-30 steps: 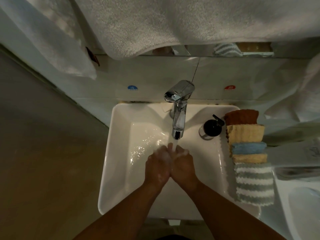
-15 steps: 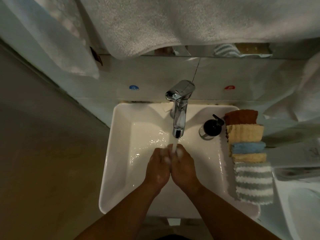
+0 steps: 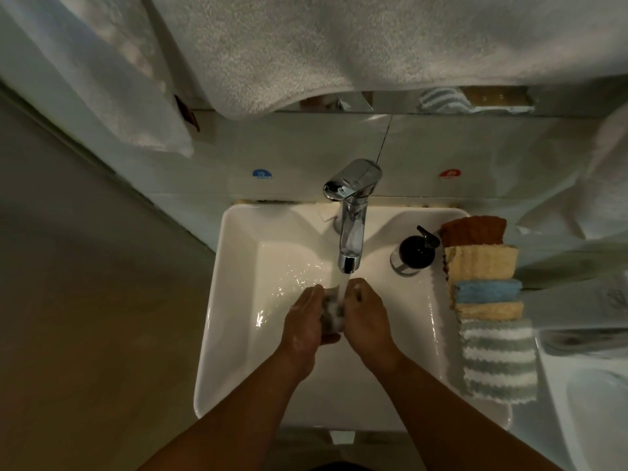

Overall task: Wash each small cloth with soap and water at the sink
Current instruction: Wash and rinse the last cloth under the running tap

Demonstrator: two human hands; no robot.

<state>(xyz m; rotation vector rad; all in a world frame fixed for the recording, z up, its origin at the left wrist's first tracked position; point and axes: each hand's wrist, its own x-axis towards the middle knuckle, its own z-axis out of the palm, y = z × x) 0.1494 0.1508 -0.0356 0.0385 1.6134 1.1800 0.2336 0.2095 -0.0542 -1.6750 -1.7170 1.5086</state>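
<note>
Currently both forearms enter from the bottom edge and meet at frame centre over the sink basin. Left hand and right hand are side by side, fingers curled inward, both gripping a small grey cloth bunched between them. The cloth sits in the gap between the two palms, sudsy and mostly hidden by fingers; only a narrow strip shows. Water stream drops straight onto the cloth's top, between the knuckles.

Above that is the chrome faucet, spout over the hands. Right of the spout, a dark soap dispenser stands on the sink ledge.

Along the right rim is a row of overlapping folded cloths, well apart from the hands: striped cloth nearest, then tan cloth, blue cloth, beige cloth, and brown cloth at the back.

Wall behind: blue sticker, red sticker. Top of frame: white towel hanging.
</note>
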